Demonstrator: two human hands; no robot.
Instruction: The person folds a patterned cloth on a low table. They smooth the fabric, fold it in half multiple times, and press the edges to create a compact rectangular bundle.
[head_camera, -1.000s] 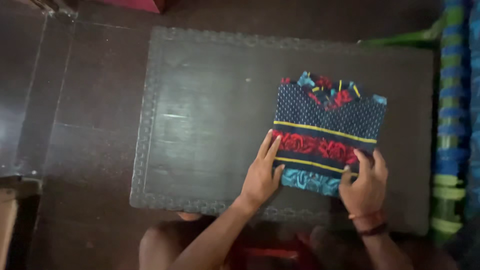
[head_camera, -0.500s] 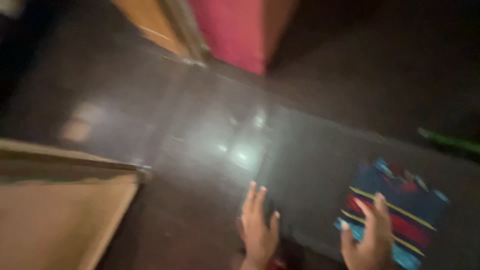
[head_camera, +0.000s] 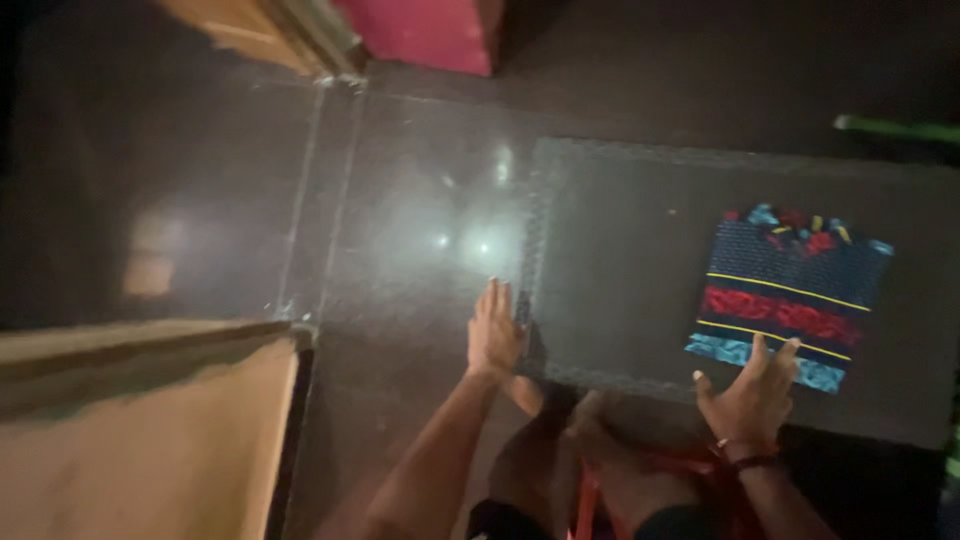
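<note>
On the dark textured mat (head_camera: 620, 260), the right hand (head_camera: 750, 395) rests open on the folded blue-red patterned cloth (head_camera: 785, 295); the left hand (head_camera: 495, 330) lies flat at the mat's left edge.

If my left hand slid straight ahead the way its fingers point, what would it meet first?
Probably nothing soon: the left hand lies at the left edge of the dark mat, fingers pointing up the shiny floor. That strip looks bare up to the pink object, though depth is unclear.

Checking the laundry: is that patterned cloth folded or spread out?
Folded: the patterned cloth lies as a compact rectangle on the dark mat, right hand at its near edge.
</note>
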